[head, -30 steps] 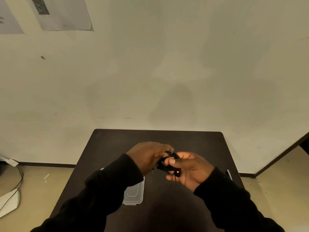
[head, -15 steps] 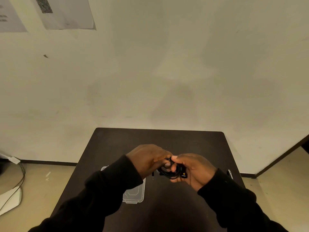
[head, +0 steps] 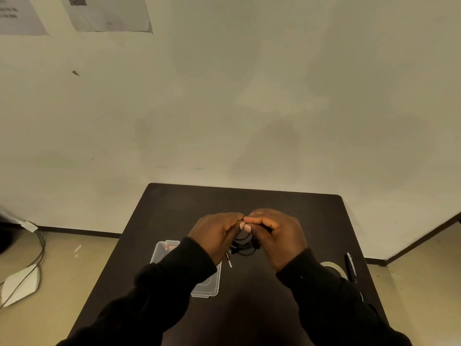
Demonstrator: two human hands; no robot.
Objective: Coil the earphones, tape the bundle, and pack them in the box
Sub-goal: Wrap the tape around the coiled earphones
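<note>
A: Hands?
B: Left hand (head: 216,233) and right hand (head: 277,236) both curled closed, fingertips meeting, pinching the black earphones (head: 243,243) between them above the dark table (head: 249,201). Coiled loops hang below the thumbs (plug end dangles).
A: Box?
B: Clear box (head: 207,285) on the table under the left sleeve. Tape roll (head: 333,265) and pen (head: 350,267) near the right edge.

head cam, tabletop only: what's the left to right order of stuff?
Clear plastic box → left hand → coiled earphones → right hand → tape roll → pen.
</note>
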